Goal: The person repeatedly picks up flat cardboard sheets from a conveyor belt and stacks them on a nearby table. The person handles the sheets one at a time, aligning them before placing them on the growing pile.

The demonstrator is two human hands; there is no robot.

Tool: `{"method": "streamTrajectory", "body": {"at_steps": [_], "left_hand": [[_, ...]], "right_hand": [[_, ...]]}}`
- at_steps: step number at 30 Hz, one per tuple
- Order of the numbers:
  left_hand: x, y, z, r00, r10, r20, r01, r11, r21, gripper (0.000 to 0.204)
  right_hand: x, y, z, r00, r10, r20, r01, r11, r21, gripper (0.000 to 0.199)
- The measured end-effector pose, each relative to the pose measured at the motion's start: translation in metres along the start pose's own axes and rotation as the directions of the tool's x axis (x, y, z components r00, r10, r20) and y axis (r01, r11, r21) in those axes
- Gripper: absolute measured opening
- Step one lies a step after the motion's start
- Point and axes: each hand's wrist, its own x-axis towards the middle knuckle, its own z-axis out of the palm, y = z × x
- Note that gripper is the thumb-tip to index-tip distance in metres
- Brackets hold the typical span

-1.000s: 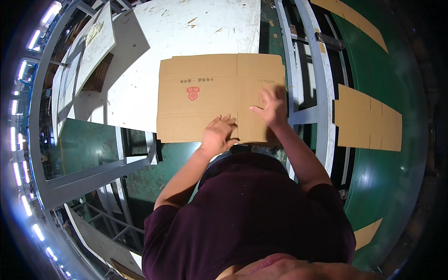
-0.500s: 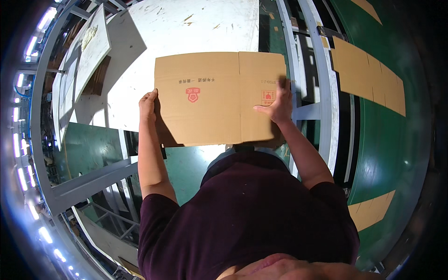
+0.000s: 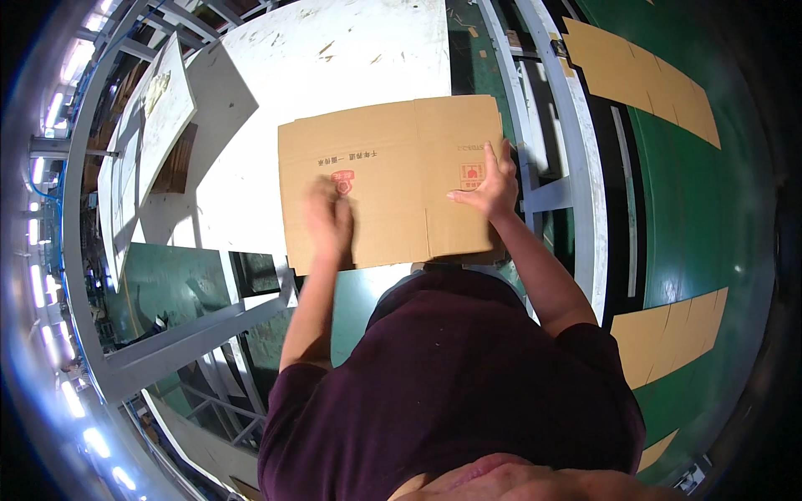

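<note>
Handling a flattened carton on the table

Lying flat at the near edge of the white table (image 3: 334, 58), the flattened cardboard box (image 3: 393, 167) shows red printed marks on its upper face. Right hand (image 3: 489, 185) rests on the box's right portion, fingers spread, palm down, gripping nothing. Left hand (image 3: 330, 219) is over the lower left part of the box; motion blur, so cannot tell whether open or closed. More flat cardboard sheets (image 3: 643, 75) lie on the green floor (image 3: 718, 217), right.
</note>
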Motion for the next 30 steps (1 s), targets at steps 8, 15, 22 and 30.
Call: {"method": "streamTrajectory", "body": {"at_steps": [8,15,22,30], "left_hand": [[-0.058,0.093,0.039,0.828,0.395,0.398,-0.409,0.911,-0.053,0.054],[-0.056,0.097,0.039,0.797,0.368,0.479,-0.398,0.916,-0.043,0.049],[-0.053,0.09,0.048,0.723,0.484,0.493,-0.582,0.811,0.058,0.047],[-0.066,0.067,0.057,0.649,0.539,0.537,-0.714,0.676,0.184,0.042]], "right_hand": [[0.001,0.004,0.009,0.996,0.072,-0.054,-0.073,0.997,-0.025,0.107],[-0.007,0.024,0.017,0.996,-0.029,-0.085,0.036,0.996,0.077,0.102],[-0.016,0.018,0.011,0.988,0.151,0.008,-0.151,0.982,0.113,0.102],[-0.086,0.115,-0.036,0.903,0.272,-0.332,-0.242,0.961,0.13,0.06]]}}
